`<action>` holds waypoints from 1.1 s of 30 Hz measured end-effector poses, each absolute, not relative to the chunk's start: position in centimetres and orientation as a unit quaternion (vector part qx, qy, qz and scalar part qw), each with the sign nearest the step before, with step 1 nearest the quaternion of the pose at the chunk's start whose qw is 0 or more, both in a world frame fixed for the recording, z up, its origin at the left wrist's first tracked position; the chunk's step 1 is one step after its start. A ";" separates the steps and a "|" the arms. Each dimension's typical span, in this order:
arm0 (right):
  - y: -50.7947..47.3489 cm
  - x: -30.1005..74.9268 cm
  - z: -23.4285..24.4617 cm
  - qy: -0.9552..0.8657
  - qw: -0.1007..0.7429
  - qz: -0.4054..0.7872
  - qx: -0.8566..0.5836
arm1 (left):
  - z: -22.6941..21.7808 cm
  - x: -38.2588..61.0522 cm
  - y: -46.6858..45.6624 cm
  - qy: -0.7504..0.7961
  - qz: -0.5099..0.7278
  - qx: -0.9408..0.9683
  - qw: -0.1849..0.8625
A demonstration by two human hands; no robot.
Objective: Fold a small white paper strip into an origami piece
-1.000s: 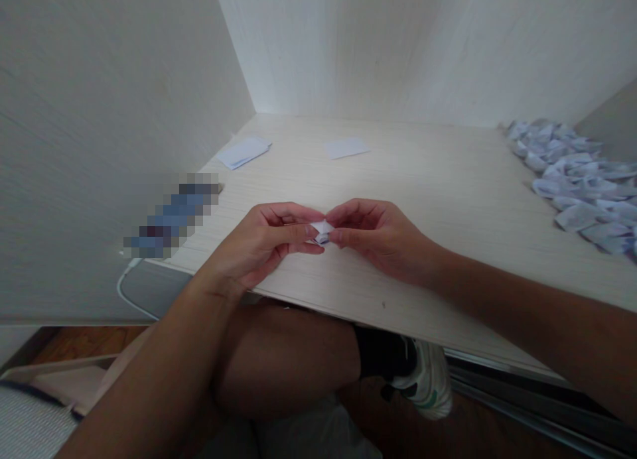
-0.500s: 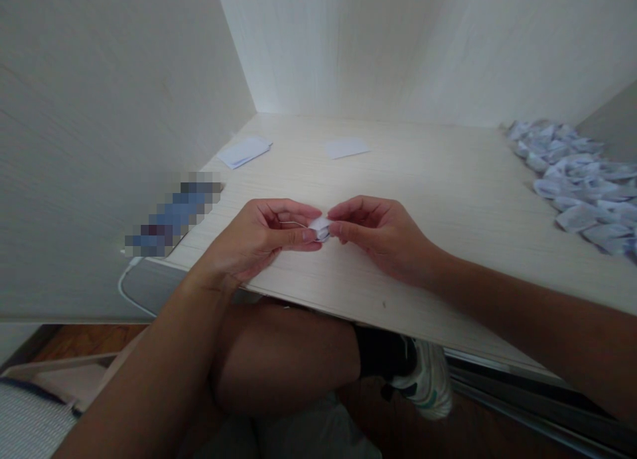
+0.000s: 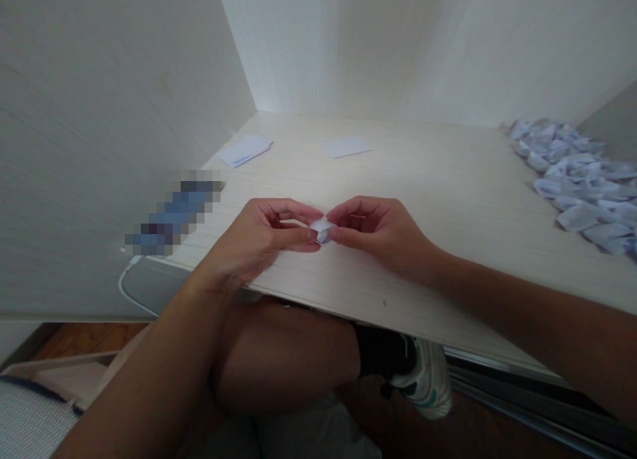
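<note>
A small folded white paper [image 3: 323, 229] is held between both hands, just above the table near its front edge. My left hand [image 3: 279, 225] pinches its left side between thumb and fingertips. My right hand [image 3: 371, 225] grips the right side the same way, thumb in front. The fingertips of the two hands almost meet behind the paper, and they hide parts of its edges.
On the pale tabletop [image 3: 432, 180] lie a small stack of white paper slips [image 3: 246, 150] and another slip [image 3: 347, 146]. Many folded white papers [image 3: 577, 180] are heaped at right. A blurred-out phone-like object [image 3: 174, 213] with a white cable [image 3: 122, 283] lies at left.
The folded paper has changed shape a little between my fingers, its front now showing a narrower fold. Both hands stay almost in the same place.
</note>
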State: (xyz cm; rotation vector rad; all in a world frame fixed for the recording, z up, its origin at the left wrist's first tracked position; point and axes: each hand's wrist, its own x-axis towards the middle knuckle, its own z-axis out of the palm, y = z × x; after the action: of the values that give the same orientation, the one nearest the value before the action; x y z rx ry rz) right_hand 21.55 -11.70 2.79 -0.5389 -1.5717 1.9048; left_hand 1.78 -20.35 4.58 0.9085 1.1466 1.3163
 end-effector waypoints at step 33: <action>-12.5 21.3 2.2 -0.709 0.386 0.540 -0.239 | 4.7 3.5 -20.6 0.546 0.564 0.489 0.381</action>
State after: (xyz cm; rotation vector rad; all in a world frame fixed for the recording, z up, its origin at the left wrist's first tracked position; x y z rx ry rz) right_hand 21.31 -12.50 2.16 -0.6089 -1.8052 1.3748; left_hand 3.49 -20.63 4.74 1.2474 1.3932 1.4397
